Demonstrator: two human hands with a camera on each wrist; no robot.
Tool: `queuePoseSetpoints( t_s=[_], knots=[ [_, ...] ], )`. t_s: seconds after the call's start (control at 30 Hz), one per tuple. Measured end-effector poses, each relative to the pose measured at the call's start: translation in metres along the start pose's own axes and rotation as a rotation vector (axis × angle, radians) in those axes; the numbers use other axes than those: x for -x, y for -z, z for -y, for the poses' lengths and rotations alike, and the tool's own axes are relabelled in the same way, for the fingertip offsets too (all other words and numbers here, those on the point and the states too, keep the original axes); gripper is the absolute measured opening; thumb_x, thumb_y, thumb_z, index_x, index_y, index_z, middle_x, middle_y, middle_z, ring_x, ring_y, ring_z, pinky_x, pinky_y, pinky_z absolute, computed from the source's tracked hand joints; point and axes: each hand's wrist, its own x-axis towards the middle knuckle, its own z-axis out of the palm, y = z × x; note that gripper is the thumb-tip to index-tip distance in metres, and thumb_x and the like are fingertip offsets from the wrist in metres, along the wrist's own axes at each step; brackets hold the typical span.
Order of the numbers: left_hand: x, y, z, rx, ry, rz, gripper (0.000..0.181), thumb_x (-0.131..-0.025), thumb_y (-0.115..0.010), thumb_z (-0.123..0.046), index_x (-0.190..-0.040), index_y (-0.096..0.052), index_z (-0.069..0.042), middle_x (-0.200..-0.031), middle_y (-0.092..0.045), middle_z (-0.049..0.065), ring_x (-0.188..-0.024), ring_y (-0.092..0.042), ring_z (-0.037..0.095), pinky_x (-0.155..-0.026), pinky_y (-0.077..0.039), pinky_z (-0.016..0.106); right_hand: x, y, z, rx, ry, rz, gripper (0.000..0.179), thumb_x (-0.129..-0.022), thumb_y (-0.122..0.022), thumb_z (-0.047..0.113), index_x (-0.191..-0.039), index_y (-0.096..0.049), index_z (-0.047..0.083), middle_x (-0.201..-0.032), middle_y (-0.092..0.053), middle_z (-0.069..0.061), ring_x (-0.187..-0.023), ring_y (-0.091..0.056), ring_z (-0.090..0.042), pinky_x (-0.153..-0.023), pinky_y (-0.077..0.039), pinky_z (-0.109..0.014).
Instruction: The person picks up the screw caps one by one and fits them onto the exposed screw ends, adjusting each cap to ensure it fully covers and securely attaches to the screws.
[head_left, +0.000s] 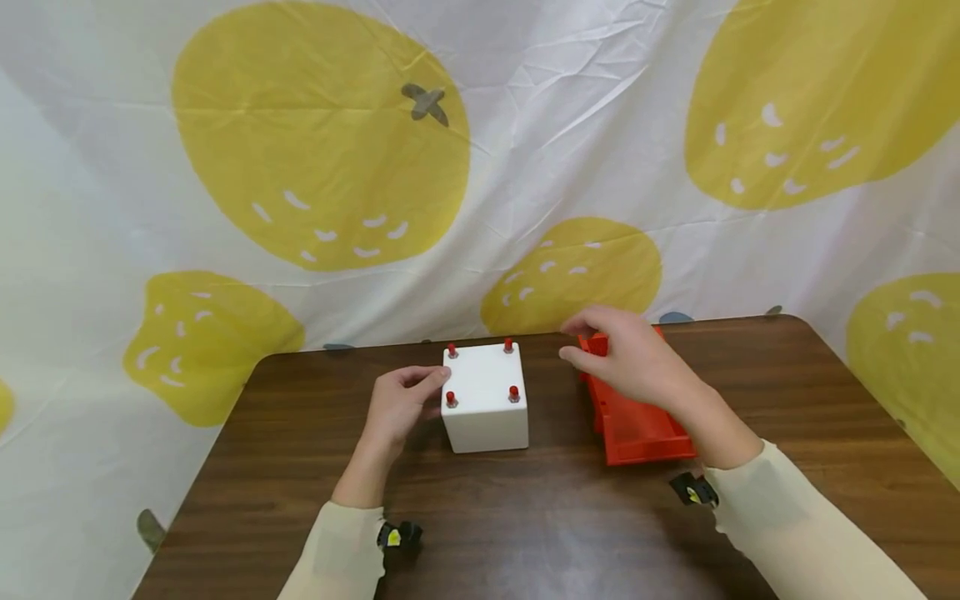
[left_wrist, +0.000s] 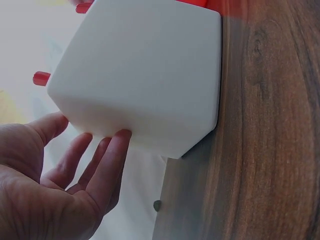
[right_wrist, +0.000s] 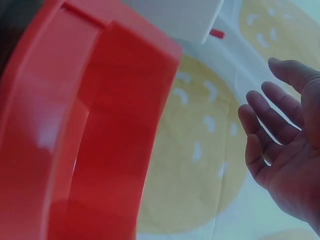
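Note:
A white box (head_left: 483, 383) stands on the table, with a short red peg in a metal collar near each corner of its top. My left hand (head_left: 397, 404) is at the box's left side. In the left wrist view the left fingertips (left_wrist: 122, 134) touch that side, the thumb near its upper edge, and the fingers are not wrapped around the box. Over a red plastic bin (head_left: 637, 425) hovers my right hand (head_left: 630, 354), its fingers loosely bent and holding nothing. The right wrist view shows the right hand (right_wrist: 290, 135) apart from the bin's wall (right_wrist: 125, 100).
The dark wooden table (head_left: 525, 517) has rounded back corners. Behind it hangs a white cloth (head_left: 585, 108) printed with yellow fruit, reaching down to the back edge. The bin lies right of the box, with a strip of table between them.

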Motion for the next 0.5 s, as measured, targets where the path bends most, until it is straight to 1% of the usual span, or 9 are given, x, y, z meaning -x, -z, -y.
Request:
queuePoseSetpoints(
  t_s=[0.07,0.23,0.33,0.5],
  knots=[
    [0.000,0.001,0.000,-0.002,0.001,0.002,0.039,-0.097,-0.082,-0.031,-0.121,-0.077,-0.001,-0.121,-0.071,0.016,-0.103,-0.072,0.025,-0.088,-0.064,0.047,0.006,0.004,-0.005,0.014,0.005,-0.018,0.028,-0.097,-0.081,0.023,-0.121,-0.074,0.011,-0.115,-0.072,-0.002,-0.105,-0.063,-0.025,-0.092,-0.056,-0.048],
    [-0.001,0.002,-0.001,-0.003,0.006,0.003,0.040,-0.098,-0.080,-0.033,-0.120,-0.077,-0.001,-0.120,-0.072,0.016,-0.102,-0.073,0.026,-0.089,-0.063,0.049,0.018,0.010,-0.017,0.050,0.015,-0.048,0.025,-0.097,-0.080,0.019,-0.119,-0.074,0.009,-0.114,-0.073,-0.007,-0.105,-0.065,-0.030,-0.092,-0.057,-0.052],
    [-0.001,0.003,-0.002,-0.002,0.009,0.004,0.042,-0.098,-0.079,-0.036,-0.120,-0.077,0.000,-0.119,-0.072,0.016,-0.101,-0.073,0.028,-0.088,-0.064,0.049,0.024,0.013,-0.023,0.063,-0.003,-0.051,0.027,-0.098,-0.080,0.019,-0.122,-0.073,0.008,-0.117,-0.072,-0.009,-0.108,-0.065,-0.032,-0.094,-0.056,-0.054],
    [0.000,0.007,-0.005,0.018,0.004,0.009,0.041,-0.102,-0.076,-0.034,-0.122,-0.075,0.002,-0.120,-0.072,0.019,-0.104,-0.072,0.032,-0.087,-0.064,0.049,0.034,0.019,-0.029,0.083,-0.020,-0.066,0.031,-0.099,-0.079,0.022,-0.125,-0.072,0.007,-0.121,-0.072,-0.011,-0.112,-0.063,-0.032,-0.097,-0.055,-0.056]
  ],
)
